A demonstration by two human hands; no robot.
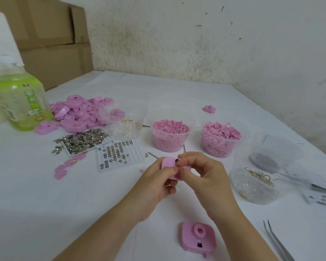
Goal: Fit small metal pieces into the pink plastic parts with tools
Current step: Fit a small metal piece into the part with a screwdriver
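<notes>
Plastic is what I'm judging here: the pink part (167, 163) is lifted off the table at the centre of my view, held between both hands. The left hand (156, 187) has its fingers curled round the part's lower left side, thumb laid on the face. The right hand (205, 178) pinches the top right edge, thumb and forefinger closed tight beside a small dark spot on the shell. Whether a metal piece sits under those fingertips I cannot tell.

I judge the part light, stiff and a little slick, so gripping its flat sides, as now, looks safest. Squeezing near the opening might pop a seated piece loose. The metal pieces in the white tray (119, 155) at ten o'clock look tiny and fiddly, better taken with the tweezers (277, 242) lying at four o'clock than with bare fingers.

For room, the white table (45, 204) shows bare surface toward eight o'clock. A second pink part (198, 236) lies at six o'clock, just below the wrists. Two pink-filled tubs (184, 144) stand near at twelve, so a careless forward reach could knock them. The wall (233, 44) closes off the table's far side and its right side
</notes>
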